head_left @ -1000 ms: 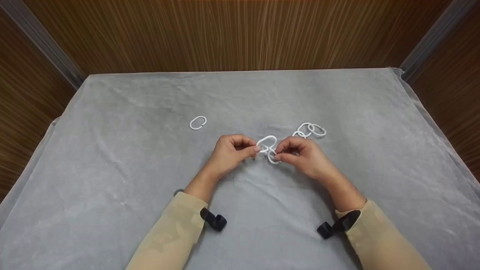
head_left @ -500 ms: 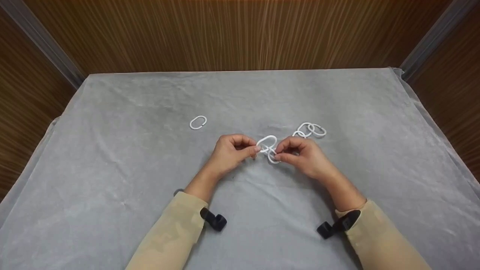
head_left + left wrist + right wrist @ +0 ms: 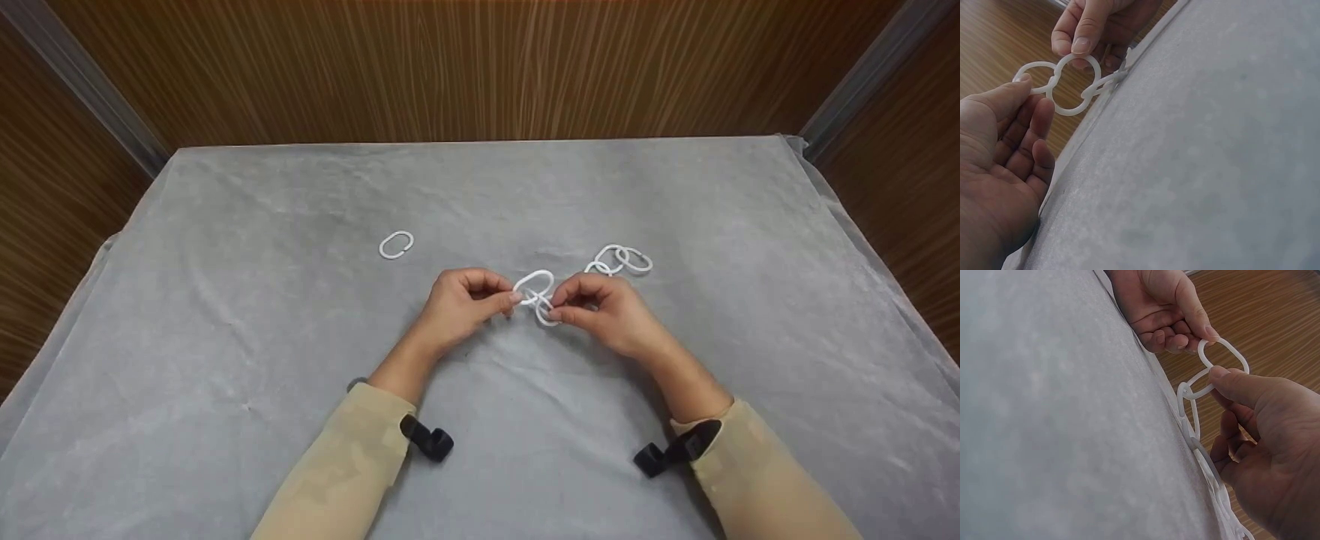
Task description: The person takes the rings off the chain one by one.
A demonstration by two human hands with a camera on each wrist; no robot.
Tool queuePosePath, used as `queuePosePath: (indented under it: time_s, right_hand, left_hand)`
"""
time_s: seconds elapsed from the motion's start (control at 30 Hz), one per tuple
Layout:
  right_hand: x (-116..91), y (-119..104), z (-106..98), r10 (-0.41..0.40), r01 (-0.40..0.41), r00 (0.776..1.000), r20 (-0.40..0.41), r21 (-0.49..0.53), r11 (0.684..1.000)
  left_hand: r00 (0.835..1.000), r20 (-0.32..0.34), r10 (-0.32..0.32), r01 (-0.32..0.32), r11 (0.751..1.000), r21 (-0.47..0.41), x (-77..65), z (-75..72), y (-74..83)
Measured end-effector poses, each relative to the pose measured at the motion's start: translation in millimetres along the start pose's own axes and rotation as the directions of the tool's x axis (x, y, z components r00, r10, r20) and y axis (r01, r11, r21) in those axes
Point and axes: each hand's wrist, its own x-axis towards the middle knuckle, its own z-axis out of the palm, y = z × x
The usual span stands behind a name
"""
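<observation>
Near the middle of the table, my left hand (image 3: 461, 311) pinches a white oval chain link (image 3: 1033, 63) between thumb and finger. Facing it, my right hand (image 3: 619, 319) pinches a second white link (image 3: 1067, 114) the same way. These two links cross and appear hooked together in the left wrist view. From the right hand's link, more joined links (image 3: 1195, 419) run down to the cloth in the right wrist view. Part of that chain (image 3: 622, 259) lies behind the right hand in the head view. The fingertips hide parts of both held links.
A single white link (image 3: 382, 247) with a gap in its side lies apart, up and left of the hands. Grey cloth (image 3: 247, 300) with slight wrinkles covers the table. Wood-grain panels (image 3: 480, 75) rise at the back and both sides.
</observation>
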Motion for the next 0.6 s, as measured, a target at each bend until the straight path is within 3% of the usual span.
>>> queuePosePath:
  time_s: [0.6]
  right_hand:
    - [0.1, 1.8, 0.4, -0.011, 0.011, 1.000, -0.002, 0.017, 1.000]
  left_hand:
    - [1.000, 0.012, 0.007, -0.007, 1.000, 0.001, -0.4, 0.1, 0.3]
